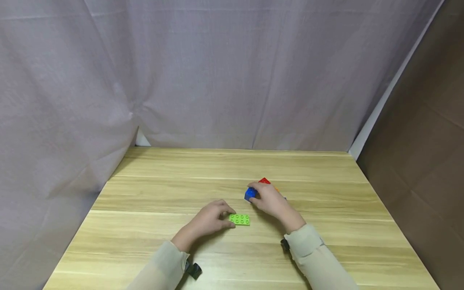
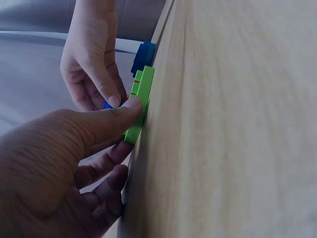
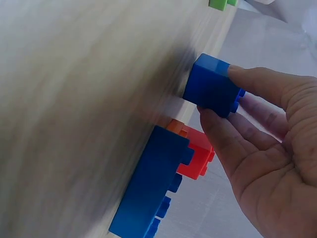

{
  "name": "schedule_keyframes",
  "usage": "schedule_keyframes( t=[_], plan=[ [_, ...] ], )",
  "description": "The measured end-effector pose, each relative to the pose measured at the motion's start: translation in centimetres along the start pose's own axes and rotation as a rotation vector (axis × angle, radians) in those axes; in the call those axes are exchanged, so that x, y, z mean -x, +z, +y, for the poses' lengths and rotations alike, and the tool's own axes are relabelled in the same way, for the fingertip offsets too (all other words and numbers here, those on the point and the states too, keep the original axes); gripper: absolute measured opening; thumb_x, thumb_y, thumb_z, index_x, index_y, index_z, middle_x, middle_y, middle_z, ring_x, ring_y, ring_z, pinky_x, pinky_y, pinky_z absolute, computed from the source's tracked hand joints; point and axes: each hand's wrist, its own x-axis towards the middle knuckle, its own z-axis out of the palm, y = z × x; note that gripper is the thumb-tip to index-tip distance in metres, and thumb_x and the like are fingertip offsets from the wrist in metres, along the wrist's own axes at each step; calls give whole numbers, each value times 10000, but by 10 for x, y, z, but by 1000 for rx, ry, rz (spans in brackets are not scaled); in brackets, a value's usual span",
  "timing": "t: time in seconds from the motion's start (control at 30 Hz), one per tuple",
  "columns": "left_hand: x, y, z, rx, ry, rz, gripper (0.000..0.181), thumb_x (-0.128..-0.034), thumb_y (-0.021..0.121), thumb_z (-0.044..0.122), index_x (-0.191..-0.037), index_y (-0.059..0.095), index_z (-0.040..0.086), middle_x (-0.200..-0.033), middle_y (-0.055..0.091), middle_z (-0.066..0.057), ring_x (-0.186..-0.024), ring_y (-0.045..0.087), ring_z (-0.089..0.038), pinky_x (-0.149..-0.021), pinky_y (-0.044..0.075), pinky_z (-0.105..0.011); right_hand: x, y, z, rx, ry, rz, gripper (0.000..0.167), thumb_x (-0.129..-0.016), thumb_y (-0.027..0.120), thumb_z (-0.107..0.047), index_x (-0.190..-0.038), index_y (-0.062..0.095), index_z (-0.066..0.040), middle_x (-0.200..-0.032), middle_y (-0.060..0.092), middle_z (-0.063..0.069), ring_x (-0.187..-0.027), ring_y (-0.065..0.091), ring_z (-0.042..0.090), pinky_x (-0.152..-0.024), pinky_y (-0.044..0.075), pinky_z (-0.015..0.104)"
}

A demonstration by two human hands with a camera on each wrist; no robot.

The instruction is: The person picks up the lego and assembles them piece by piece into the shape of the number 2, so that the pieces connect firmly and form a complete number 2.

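A flat, light green building brick [image 1: 242,220] with two rows of studs lies on the table. My left hand [image 1: 210,218] pinches its left end between thumb and fingers, as the left wrist view also shows. Farther off and to the right, my right hand [image 1: 271,200] grips a small blue brick [image 1: 249,194]. In the right wrist view, thumb and fingers hold that blue brick [image 3: 210,82] by opposite sides, its studs facing the palm. I cannot tell whether it touches the table.
Near the right hand stand a red brick [image 1: 264,181], an orange brick [image 3: 176,126] and a longer blue brick [image 3: 148,183]. The right hand partly covers this group in the head view. A grey curtain [image 1: 232,80] hangs behind the wooden table [image 1: 163,177], and a brown cloth [image 1: 417,161] hangs at right.
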Motion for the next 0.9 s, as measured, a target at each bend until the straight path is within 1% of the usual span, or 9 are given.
schedule_keyframes(
  t=[0.2, 0.33, 0.47, 0.63, 0.77, 0.9],
  plan=[
    [-1, -1, 2, -10, -10, 13, 380, -843, 811, 390, -1167, 745, 202, -1043, 644, 105, -919, 578, -76, -841, 504, -294, 0, 0, -3, 3, 47, -28, 452, -913, 750, -157, -1315, 610, -8, -1261, 662, 149, -1137, 643, 293, -972, 526, 474],
    [-2, -1, 3, -5, -4, 12, 380, -835, 820, 377, -1157, 752, 185, -981, 628, 109, -849, 555, -65, -783, 484, -250, 0, 0, -2, 4, 66, -42, 456, -919, 743, -163, -1325, 607, -9, -1275, 656, 154, -1156, 636, 295, -984, 521, 469],
    [-3, -2, 4, -9, -5, 8, 388, -823, 830, 362, -1149, 758, 165, -918, 618, 91, -788, 540, -66, -724, 468, -225, 1, 1, -2, 2, 65, -46, 444, -919, 742, -168, -1316, 617, -12, -1264, 663, 148, -1141, 642, 287, -977, 525, 465],
    [-4, -3, 6, 0, -12, 10, 395, -811, 840, 357, -1141, 763, 153, -878, 619, 93, -743, 516, -49, -683, 458, -219, 1, 3, -1, -5, 60, -48, 448, -921, 745, -186, -1319, 620, -24, -1261, 667, 141, -1128, 646, 271, -963, 533, 457],
    [-4, -4, 6, 20, -16, 16, 393, -803, 849, 351, -1131, 768, 150, -878, 631, 87, -742, 525, -63, -672, 457, -223, 2, 2, -1, -16, 54, -47, 454, -919, 750, -195, -1323, 621, -32, -1244, 675, 131, -1102, 653, 254, -941, 544, 453],
    [-4, -4, 5, 15, -18, 13, 389, -805, 849, 350, -1131, 770, 151, -880, 634, 84, -739, 524, -67, -665, 450, -222, 4, 1, -1, -31, 54, -54, 462, -920, 751, -201, -1332, 619, -40, -1233, 679, 118, -1079, 657, 239, -920, 554, 448]
  ],
)
